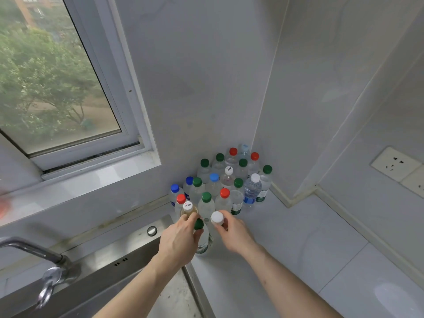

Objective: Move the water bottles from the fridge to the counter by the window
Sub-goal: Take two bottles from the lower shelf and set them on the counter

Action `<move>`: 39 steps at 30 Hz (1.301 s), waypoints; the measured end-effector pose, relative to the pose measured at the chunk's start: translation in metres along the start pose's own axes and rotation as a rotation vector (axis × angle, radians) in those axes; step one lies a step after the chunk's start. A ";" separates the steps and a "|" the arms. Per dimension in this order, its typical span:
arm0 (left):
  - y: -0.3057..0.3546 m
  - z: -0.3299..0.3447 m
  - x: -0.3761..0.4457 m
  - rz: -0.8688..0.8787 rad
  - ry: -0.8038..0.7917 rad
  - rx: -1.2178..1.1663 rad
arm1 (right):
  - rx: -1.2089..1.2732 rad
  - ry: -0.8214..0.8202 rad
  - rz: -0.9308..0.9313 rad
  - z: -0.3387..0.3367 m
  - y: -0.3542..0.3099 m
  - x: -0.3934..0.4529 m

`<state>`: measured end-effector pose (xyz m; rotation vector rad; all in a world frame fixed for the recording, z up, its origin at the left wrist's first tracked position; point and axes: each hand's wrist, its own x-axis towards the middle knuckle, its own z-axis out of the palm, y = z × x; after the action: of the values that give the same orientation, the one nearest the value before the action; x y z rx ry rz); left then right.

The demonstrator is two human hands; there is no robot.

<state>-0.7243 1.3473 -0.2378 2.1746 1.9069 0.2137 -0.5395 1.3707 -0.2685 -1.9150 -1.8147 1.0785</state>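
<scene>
Head view. Clear plastic water bottles (226, 180) stand upright, packed in the wall corner on the pale grey tiled surface (298, 244), right of the white-framed window (68, 88).

Left hand (181, 239) curled round a green-capped clear bottle (202, 239) at the cluster's near edge; its fingertips also touch a printed white-capped bottle with amber contents (188, 208). Right hand (234, 232) clamped on a plain white-capped bottle (217, 218) just beside the green-capped one.

Left of the cluster: stainless steel sink (128, 255) with chrome tap (46, 267), close against the nearest bottles. White wall socket (399, 166) well right of the cluster.

Caps counted: eight green, four red, three blue, four white, one pale blue at the back. Some may be hidden.
</scene>
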 end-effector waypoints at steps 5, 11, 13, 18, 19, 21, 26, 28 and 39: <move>-0.001 -0.009 -0.010 -0.002 -0.001 -0.001 | 0.035 -0.031 0.052 0.000 -0.004 -0.012; -0.005 -0.036 -0.037 0.027 0.058 -0.071 | 0.078 0.009 0.063 -0.013 0.002 -0.063; -0.005 -0.045 -0.049 0.079 0.081 -0.122 | 0.105 0.049 0.057 -0.020 0.005 -0.088; 0.008 -0.055 -0.077 0.226 0.061 -0.205 | 0.121 0.163 0.035 -0.036 0.013 -0.153; 0.014 -0.055 -0.083 0.259 0.053 -0.221 | 0.120 0.186 0.031 -0.040 0.016 -0.168; 0.026 -0.058 -0.095 0.310 0.041 -0.255 | 0.127 0.213 0.021 -0.048 0.020 -0.194; 0.075 -0.061 -0.114 0.464 0.011 -0.291 | 0.132 0.325 0.044 -0.067 0.036 -0.261; 0.100 -0.056 -0.123 0.552 -0.016 -0.282 | 0.141 0.399 0.083 -0.074 0.047 -0.296; 0.238 -0.024 -0.220 0.964 -0.196 -0.337 | 0.172 0.719 0.315 -0.068 0.101 -0.510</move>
<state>-0.5339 1.1037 -0.1391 2.5411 0.5456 0.4199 -0.3818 0.8905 -0.1287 -2.1404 -1.0240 0.4842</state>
